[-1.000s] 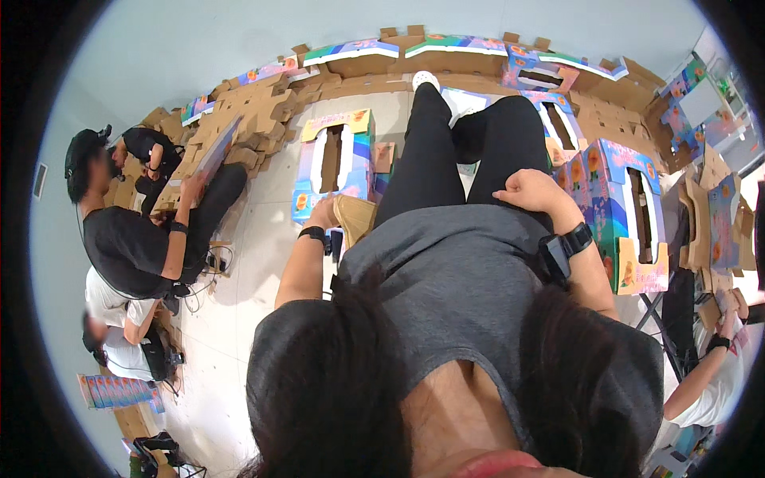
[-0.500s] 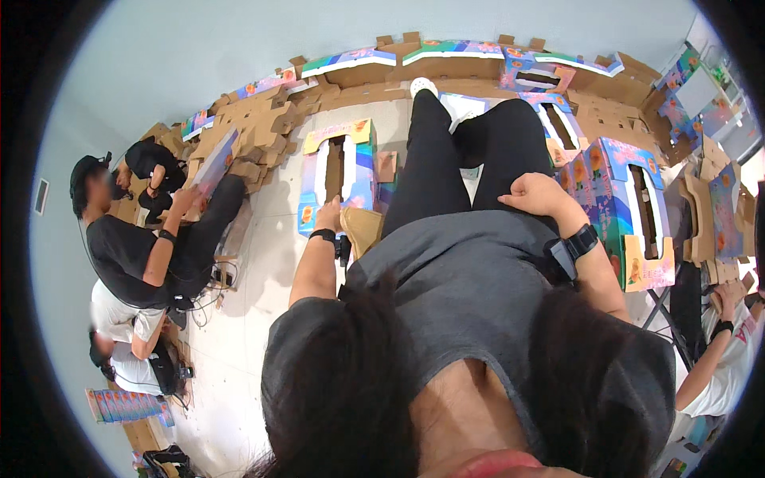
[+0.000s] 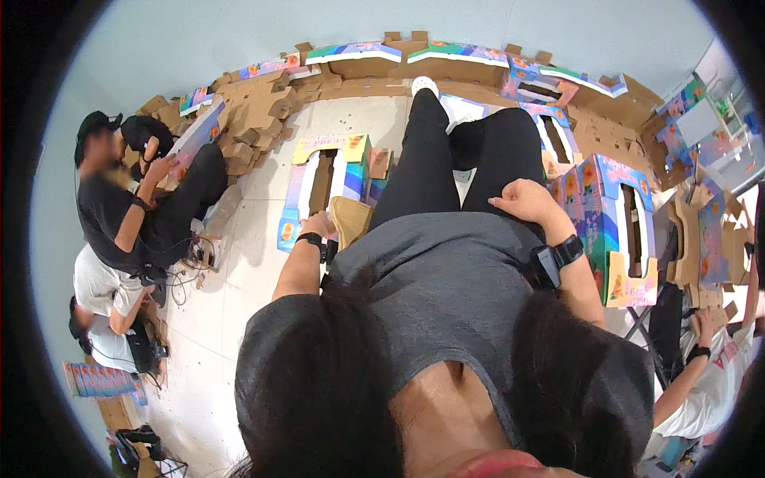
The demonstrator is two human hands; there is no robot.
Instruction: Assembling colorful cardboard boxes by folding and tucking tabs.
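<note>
at the person's left hip, the left hand (image 3: 319, 226) has its fingers curled onto the edge of a brown cardboard flap (image 3: 351, 219), gripping it. at 12 o'clock of it lies a colourful flattened box (image 3: 323, 179) on the floor (image 3: 239, 279). the right hand (image 3: 522, 199) rests with fingers loosely spread on the black-trousered thigh (image 3: 498, 155); at 3 o'clock stands a printed carton (image 3: 617, 231).

Bright, evenly lit indoor fisheye view with a black circular border.
Soft overhead light gives only faint shadows on the pale floor (image 3: 239, 263). Straight edges bend strongly toward the rim. The centre is fairly sharp; the dark hair (image 3: 319, 382) nearest the lens is blurred. No glare shows.
</note>
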